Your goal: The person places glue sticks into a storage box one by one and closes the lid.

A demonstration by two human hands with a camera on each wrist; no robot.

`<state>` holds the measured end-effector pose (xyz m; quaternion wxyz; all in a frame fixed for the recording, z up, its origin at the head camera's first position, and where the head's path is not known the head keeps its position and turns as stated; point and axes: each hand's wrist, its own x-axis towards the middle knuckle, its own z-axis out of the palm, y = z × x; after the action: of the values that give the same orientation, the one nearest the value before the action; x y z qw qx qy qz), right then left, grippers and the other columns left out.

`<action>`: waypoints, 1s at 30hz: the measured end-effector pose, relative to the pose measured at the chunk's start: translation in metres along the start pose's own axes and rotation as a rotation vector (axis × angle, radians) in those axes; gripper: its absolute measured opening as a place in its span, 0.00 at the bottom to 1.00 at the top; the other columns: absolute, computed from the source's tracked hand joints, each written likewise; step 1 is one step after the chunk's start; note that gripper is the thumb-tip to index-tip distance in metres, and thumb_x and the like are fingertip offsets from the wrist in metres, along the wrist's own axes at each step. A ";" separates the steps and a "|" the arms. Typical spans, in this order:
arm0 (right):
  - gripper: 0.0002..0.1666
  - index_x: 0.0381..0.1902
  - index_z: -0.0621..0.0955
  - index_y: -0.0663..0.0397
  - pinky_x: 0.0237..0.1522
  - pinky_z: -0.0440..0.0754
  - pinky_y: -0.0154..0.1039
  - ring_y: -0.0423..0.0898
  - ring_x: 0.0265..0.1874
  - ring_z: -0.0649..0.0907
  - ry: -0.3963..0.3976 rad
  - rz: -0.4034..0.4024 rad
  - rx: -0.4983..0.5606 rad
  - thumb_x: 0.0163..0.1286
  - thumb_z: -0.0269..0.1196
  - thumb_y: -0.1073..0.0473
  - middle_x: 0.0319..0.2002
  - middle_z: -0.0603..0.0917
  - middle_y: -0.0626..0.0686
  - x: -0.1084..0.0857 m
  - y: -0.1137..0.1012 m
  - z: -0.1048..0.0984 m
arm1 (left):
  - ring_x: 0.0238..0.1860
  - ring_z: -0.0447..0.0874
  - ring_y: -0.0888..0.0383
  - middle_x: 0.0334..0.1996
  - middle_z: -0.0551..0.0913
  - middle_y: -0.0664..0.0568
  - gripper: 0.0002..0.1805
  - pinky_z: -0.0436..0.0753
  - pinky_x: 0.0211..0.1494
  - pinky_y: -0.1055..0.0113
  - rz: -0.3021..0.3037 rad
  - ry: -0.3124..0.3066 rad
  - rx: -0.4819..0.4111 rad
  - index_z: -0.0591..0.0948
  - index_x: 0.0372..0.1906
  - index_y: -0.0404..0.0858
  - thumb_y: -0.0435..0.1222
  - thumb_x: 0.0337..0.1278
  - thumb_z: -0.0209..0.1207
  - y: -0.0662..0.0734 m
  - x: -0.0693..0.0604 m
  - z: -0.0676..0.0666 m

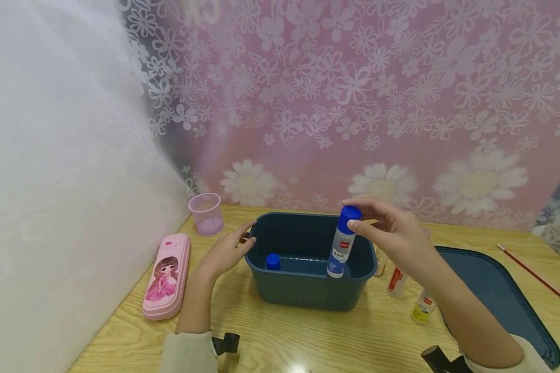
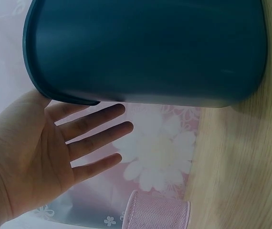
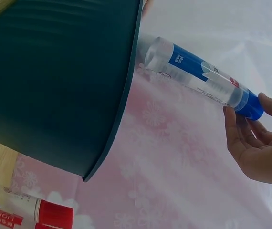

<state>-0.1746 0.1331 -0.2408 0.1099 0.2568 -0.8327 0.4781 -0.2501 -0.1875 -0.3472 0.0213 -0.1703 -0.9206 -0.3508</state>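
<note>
In the head view, my right hand (image 1: 403, 241) pinches the blue cap of a clear liquid glue bottle (image 1: 340, 254). The bottle is slightly tilted, base down, above the right part of a dark teal plastic bin (image 1: 289, 290). The right wrist view shows thumb and fingertips around the cap of the glue bottle (image 3: 193, 69), beside the bin's wall (image 3: 55, 81). My left hand (image 1: 226, 254) rests at the bin's left rim; in the left wrist view that hand (image 2: 45, 148) has its fingers straight and spread. Inside the bin at left, a blue cap (image 1: 273, 261) shows.
A pink pencil case (image 1: 168, 277) and a pink mesh cup (image 1: 206, 215) stand left. Right of the bin are a red-labelled glue bottle (image 1: 396, 282), a yellow-labelled one (image 1: 422, 308), a dark tray-like lid (image 1: 490, 295) and a red pencil (image 1: 536, 277). A floral curtain (image 1: 354, 103) hangs behind.
</note>
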 end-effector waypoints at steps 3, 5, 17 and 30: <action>0.21 0.57 0.74 0.52 0.42 0.77 0.32 0.45 0.44 0.78 -0.006 -0.007 0.003 0.67 0.58 0.56 0.46 0.79 0.51 0.009 0.001 0.003 | 0.54 0.73 0.47 0.55 0.74 0.42 0.28 0.70 0.54 0.47 0.006 0.004 -0.002 0.59 0.69 0.46 0.44 0.67 0.48 0.000 0.000 0.000; 0.21 0.57 0.74 0.53 0.42 0.77 0.33 0.46 0.44 0.78 -0.009 -0.017 0.016 0.67 0.58 0.56 0.45 0.79 0.52 0.015 0.003 0.007 | 0.54 0.73 0.48 0.55 0.74 0.42 0.28 0.70 0.54 0.47 0.008 0.007 -0.001 0.60 0.69 0.46 0.44 0.67 0.48 0.000 0.000 0.000; 0.20 0.55 0.76 0.56 0.45 0.76 0.47 0.49 0.45 0.78 -0.064 -0.042 0.044 0.66 0.60 0.58 0.44 0.80 0.54 0.040 0.028 0.035 | 0.54 0.73 0.48 0.55 0.74 0.42 0.28 0.70 0.54 0.47 0.005 -0.001 0.001 0.59 0.69 0.46 0.43 0.67 0.48 0.000 0.001 0.001; 0.20 0.54 0.76 0.54 0.42 0.78 0.43 0.49 0.42 0.78 -0.127 0.052 0.045 0.64 0.61 0.57 0.43 0.80 0.53 0.037 0.055 0.062 | 0.53 0.74 0.49 0.54 0.75 0.43 0.28 0.72 0.52 0.49 -0.011 0.015 -0.007 0.60 0.69 0.47 0.44 0.67 0.48 -0.001 0.000 0.003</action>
<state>-0.2313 0.0907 -0.2975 0.0384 0.2673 -0.8335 0.4821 -0.2505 -0.1863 -0.3496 0.0258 -0.1627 -0.9200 -0.3555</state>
